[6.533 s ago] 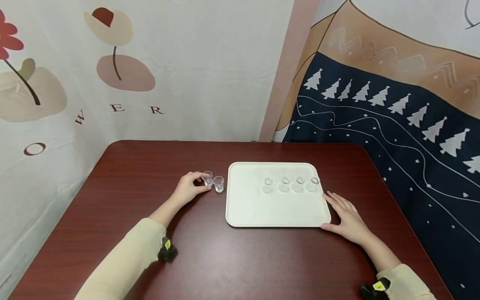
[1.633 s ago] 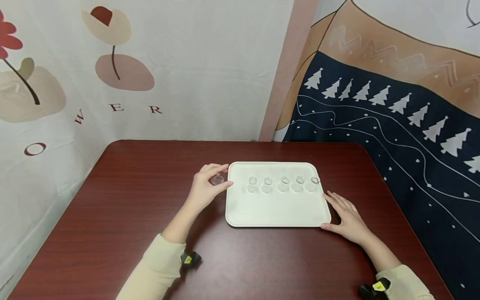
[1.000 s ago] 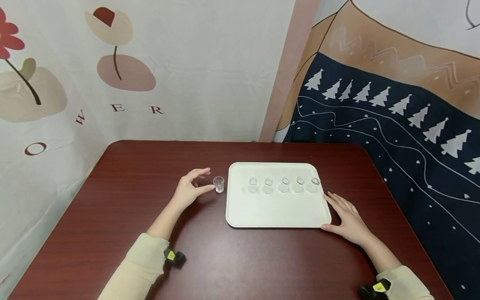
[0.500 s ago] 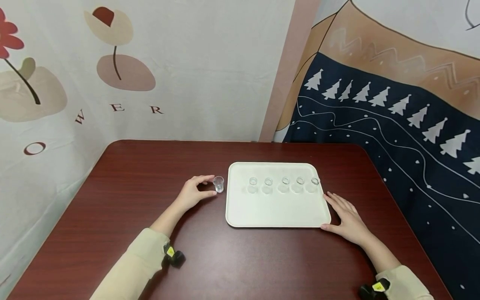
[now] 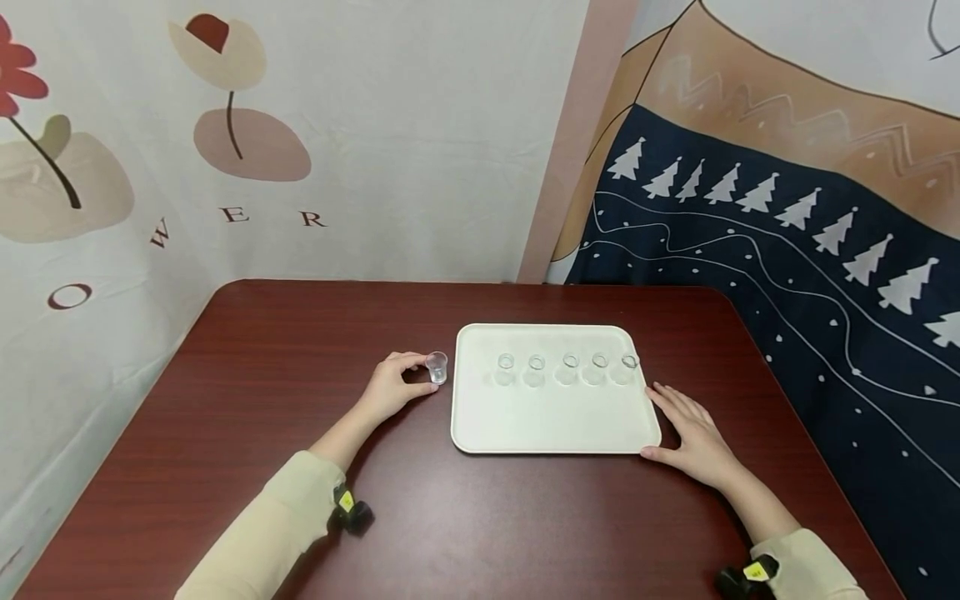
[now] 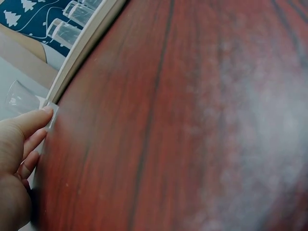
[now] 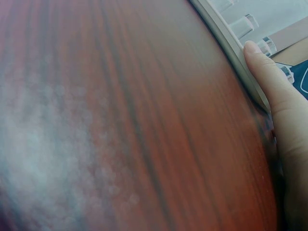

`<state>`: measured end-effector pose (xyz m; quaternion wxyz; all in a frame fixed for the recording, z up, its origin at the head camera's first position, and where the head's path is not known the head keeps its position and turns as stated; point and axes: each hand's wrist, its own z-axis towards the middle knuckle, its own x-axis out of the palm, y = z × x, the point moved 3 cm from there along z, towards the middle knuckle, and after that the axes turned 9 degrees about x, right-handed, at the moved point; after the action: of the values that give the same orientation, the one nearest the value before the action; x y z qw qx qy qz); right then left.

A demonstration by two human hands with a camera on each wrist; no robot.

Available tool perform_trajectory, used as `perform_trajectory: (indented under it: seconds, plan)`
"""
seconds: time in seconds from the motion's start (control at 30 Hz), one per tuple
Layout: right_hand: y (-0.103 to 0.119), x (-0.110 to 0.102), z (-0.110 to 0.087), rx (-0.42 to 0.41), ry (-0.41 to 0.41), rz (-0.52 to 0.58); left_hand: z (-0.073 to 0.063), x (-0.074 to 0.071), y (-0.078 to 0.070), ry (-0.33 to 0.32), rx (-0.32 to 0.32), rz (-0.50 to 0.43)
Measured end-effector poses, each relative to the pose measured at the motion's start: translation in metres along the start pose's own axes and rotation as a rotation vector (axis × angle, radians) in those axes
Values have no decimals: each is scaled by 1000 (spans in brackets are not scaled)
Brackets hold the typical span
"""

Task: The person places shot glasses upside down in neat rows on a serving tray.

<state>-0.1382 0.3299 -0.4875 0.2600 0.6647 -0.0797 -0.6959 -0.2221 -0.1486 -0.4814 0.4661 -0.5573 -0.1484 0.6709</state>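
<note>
My left hand (image 5: 387, 387) is at the tray's left, its thumb and forefinger pinching a small clear shot glass (image 5: 437, 368). That glass stands wide mouth up, and in the left wrist view the thumb (image 6: 36, 120) lies against its lower part. On the white tray (image 5: 555, 425), several more shot glasses (image 5: 506, 363) make a row across the upper half, narrow end up. My right hand (image 5: 696, 437) rests at the tray's right edge, fingers extended and thumb at the near corner. In the right wrist view its thumb (image 7: 264, 67) touches the rim.
The tray lies on a dark red wood-grain table (image 5: 480, 525). Behind the table hangs a pale printed cloth (image 5: 420, 142), with a navy tree-patterned cloth (image 5: 750, 250) at the right. Black wrist cameras (image 5: 352, 510) sit on both sleeves.
Over these seconds one of two glasses left of the tray went onto it, inverted, at the row's left end. The left hand came back and took the other. The right hand stayed put.
</note>
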Motion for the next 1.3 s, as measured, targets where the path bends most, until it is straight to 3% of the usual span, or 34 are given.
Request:
perform_trajectory:
  seconds: [0.17,0.33,0.53,0.93,1.3]
  plan:
    - [-1,0,0,7,4,-3,1,3,-2,-5,33,80]
    - [-1,0,0,5,3,-1,1,6,-2,-28,41,92]
    - [0,1,0,17,9,0,1,5,-2,-57,32,36]
    - [1,1,-1,3,0,0,-6,-6,-6,-83,-102,-107]
    - [1,0,-1,8,3,3,-12,-17,-22,-118,-102,-239]
